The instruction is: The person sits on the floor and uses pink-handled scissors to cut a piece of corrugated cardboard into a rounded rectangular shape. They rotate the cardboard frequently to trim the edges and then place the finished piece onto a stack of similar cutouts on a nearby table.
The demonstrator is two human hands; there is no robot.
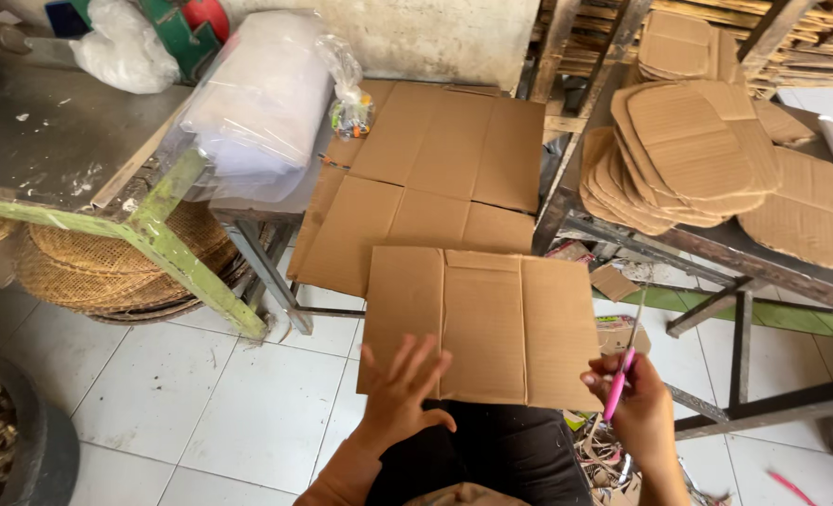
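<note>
White floor tiles (238, 412) spread under everything. A green-framed table (168, 253) stands up and left of the hands, woven baskets (107, 272) stacked beneath it. A dark metal bench (744, 262) sits up and right. A pale, stained wall (435, 37) closes the back.

Cardboard sheet (482, 323): brown corrugated, flattened, roughly rectangular, two vertical creases dividing it into three panels; lies near and centre in the scene, across the lap, far edge tipped up over the white floor tiles; near edge touched at left and right corners. Scissors (625, 351): pink handles, slim metal blades pointing far, upright just beside the sheet's right edge.
</note>
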